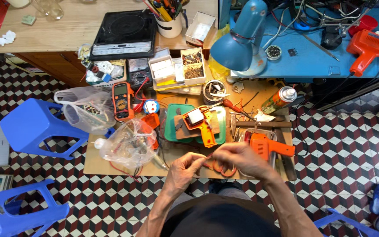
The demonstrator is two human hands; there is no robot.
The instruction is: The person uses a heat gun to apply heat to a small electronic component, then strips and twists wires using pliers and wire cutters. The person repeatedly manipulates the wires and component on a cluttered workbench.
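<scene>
Thin red wire (pixel 208 154) pinched between both hands just above the near edge of a cluttered low table (pixel 94 164): looks light, limp, easily kinked, prob. best taken by fingertips close to the end being worked. Left hand (pixel 186 168) closed round it, thumb and forefinger nipping; right hand (pixel 238 159) curled shut on the other side, knuckles up, forearms angled in from below, wrists near touching. Orange-handled scissors (pixel 222 169) lie under the hands. An opened orange soldering-gun shell (pixel 200 122) sits on a green tray (pixel 170 127) beyond; a 2nd orange soldering gun (pixel 266 147) w/ its casing closed is just right.
</scene>
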